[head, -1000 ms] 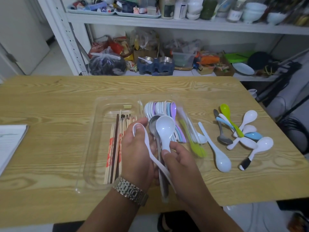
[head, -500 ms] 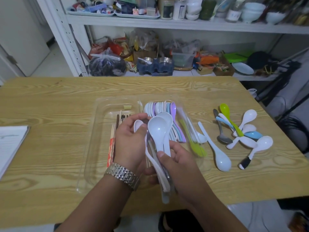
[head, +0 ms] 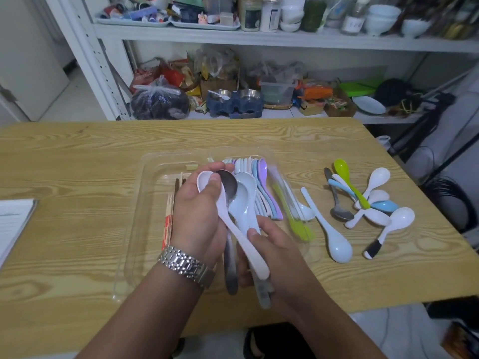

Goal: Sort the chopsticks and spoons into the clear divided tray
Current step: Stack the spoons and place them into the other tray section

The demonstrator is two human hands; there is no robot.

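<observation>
A clear divided tray (head: 153, 167) lies on the wooden table. Chopsticks (head: 168, 218) lie in its left compartment, partly hidden by my left hand. Pastel spoons (head: 261, 177) are stacked in the middle compartment, and a green spoon (head: 298, 224) lies in the right one. Both hands hold a bundle of spoons (head: 241, 203) above the tray: white ones, a pale blue one and metal ones. My left hand (head: 199, 213) grips the bowls, thumb on a white spoon. My right hand (head: 272, 247) grips the handles. Several loose spoons (head: 363, 203) lie right of the tray.
A long white spoon (head: 329, 229) lies just right of the tray. White paper (head: 13, 224) sits at the table's left edge. Cluttered white shelves (head: 259, 40) stand behind the table. The table's near edge is close below my wrists.
My left hand has shifted up over the spoon bowls, its thumb now pressing a white spoon, and the bundle is packed closer together. The loose spoons on the right have not moved.
</observation>
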